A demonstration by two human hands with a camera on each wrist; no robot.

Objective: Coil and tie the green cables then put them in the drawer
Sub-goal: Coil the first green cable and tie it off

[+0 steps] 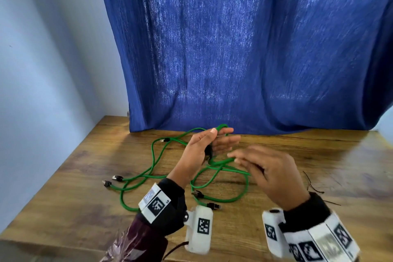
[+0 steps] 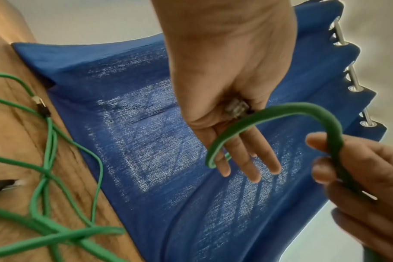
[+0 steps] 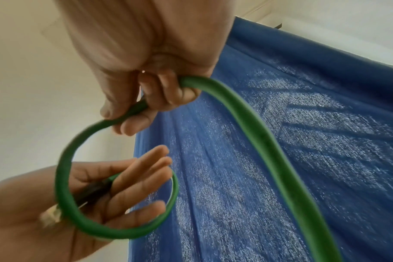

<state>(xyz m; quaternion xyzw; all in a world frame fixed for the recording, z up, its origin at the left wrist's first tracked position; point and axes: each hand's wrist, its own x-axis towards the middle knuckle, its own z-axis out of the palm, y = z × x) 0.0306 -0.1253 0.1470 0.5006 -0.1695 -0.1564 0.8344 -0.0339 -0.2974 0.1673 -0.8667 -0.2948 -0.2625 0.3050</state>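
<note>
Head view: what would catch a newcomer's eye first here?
The blue curtain fills the back, hanging down to the wooden table. Loose green cables sprawl at centre-left. Above them the left hand has one cable looped round its straight fingers while the right hand grips the same cable.

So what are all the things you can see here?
Green round cables: count unclear as they tangle, green with dark plug ends, strewn on the table; one is looped around the left hand's fingers.
Thin black ties: a few, black, on the table to the right.
Brown wooden table: one, brown, under everything.
Blue fabric curtain: one, blue, hanging behind the table.
Pale wall: one, whitish, left of the curtain.
Left hand: one, fingers straight, thumb holding a cable plug against the palm.
Right hand: one, gripping the same cable.
</note>
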